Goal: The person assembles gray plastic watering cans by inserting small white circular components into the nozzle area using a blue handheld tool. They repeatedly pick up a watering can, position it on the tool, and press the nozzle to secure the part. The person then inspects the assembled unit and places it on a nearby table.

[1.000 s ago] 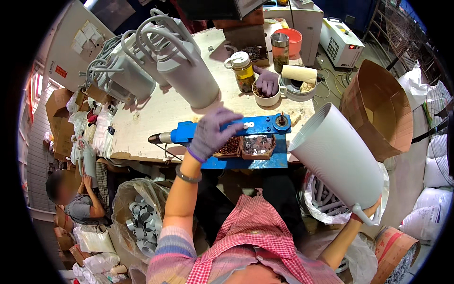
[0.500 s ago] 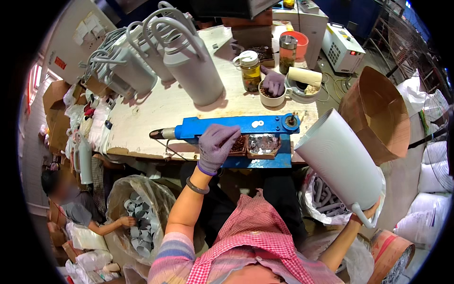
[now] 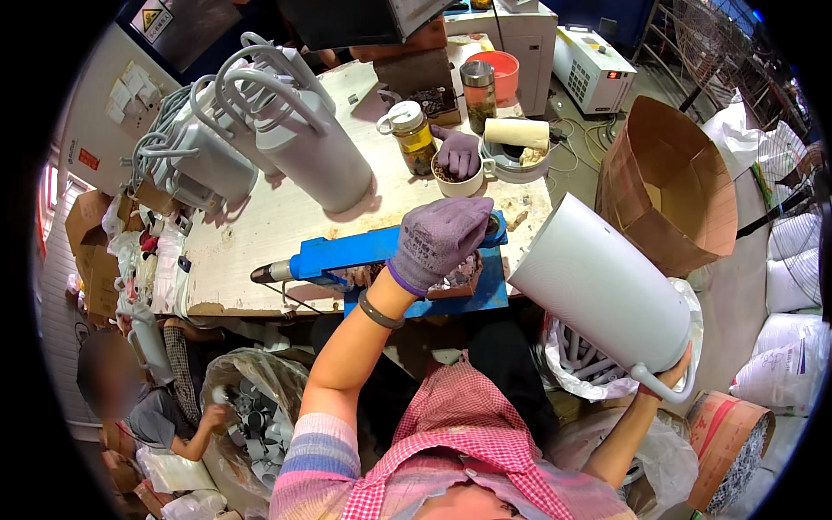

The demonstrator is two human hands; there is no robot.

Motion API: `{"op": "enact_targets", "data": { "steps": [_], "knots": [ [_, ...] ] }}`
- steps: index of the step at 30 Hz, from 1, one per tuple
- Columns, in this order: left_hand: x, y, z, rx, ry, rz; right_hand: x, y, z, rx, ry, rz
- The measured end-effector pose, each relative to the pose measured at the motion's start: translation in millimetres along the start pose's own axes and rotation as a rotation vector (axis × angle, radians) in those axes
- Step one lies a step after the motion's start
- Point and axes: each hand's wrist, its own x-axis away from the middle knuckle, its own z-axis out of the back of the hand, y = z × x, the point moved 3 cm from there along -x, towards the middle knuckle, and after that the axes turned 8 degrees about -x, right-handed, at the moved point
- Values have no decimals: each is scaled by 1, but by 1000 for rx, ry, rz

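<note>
My left hand [image 3: 438, 244], in a purple-grey knitted glove, reaches over the right part of a blue bench fixture [image 3: 334, 257]. Its fingers are pressed together near the fixture's right end, and what they hold, if anything, is hidden. My bare right hand [image 3: 672, 373] grips a grey plastic canister [image 3: 607, 290] low down, beside its loop handle [image 3: 666, 388]. The canister is tilted, its wide end close to the fixture's right end. Behind my left hand, partly covered, sits a small tray of shiny metal parts [image 3: 464, 279].
Grey canisters with hoop handles [image 3: 316, 156] stand at the table's left. A spare glove [image 3: 458, 154] lies on a cup of small parts [image 3: 461, 185], beside jars. An open carton [image 3: 672, 191] and a bag of grey handles [image 3: 576, 355] are right; a co-worker's hand [image 3: 213, 416] is left.
My left hand has moved right along the fixture, toward its end. The canister has shifted slightly left in view, still in my right hand. The co-worker's hand has moved back from the bag.
</note>
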Motion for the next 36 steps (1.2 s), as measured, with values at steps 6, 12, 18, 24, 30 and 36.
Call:
{"op": "enact_targets", "data": {
  "steps": [6, 12, 18, 24, 30, 36],
  "knots": [
    [-3, 1, 5, 238, 33, 233, -39, -7, -15, 46, -71, 20],
    [4, -1, 0, 609, -63, 560, -65, -24, -86, 112, -273, 73],
    [34, 11, 21, 1147, -51, 911, -77, -13, -145, 269, -514, 173],
    [107, -12, 38, 857, 389, 1136, -35, 63, -227, 474, -885, 371],
    [135, -41, 72, 681, 474, 1203, 1, 138, -254, 362, -1029, 282],
    [138, -53, 76, 612, 436, 1196, 8, 158, -260, 360, -1034, 241]
  ]
}}
